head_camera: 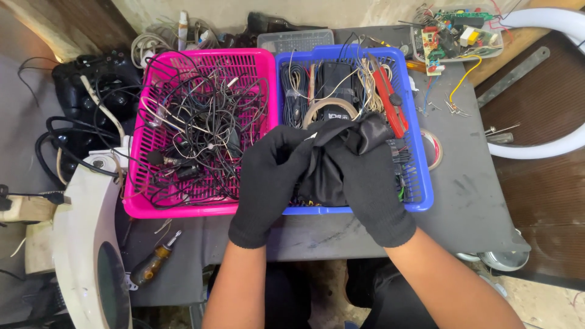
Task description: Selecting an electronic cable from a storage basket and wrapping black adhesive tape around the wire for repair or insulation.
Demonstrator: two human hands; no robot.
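Left hand: the left hand (268,183) wears a black knit glove. It sits in the middle of the frame, and its fingers curl in and pinch the edge of a black soft cloth (341,164).
Right hand: the right hand (372,189) also wears a black knit glove. It is closed around the other side of the same cloth, just right of the middle.
Black cloth: it is bunched up between the two hands, and it hangs over the front of the blue plastic basket (420,189).
Blue basket: it sits in the upper middle of the frame. Inside are bundled wires, a black box and a roll of clear tape (329,109). A red-handled tool (387,97) lies along its right side.
Pink basket: a pink plastic basket (137,195) touches the left side of the blue one. It is full of thin, tangled black wires.
Table: both baskets stand on a grey flat table (469,195).
Screwdriver: a brown-handled screwdriver (152,262) lies on the table at the lower left, near the pink basket.
Circuit boards: a clear tray of green circuit boards (460,33) sits at the upper right.
Game controller: a black game controller (91,79) rests at the upper left.
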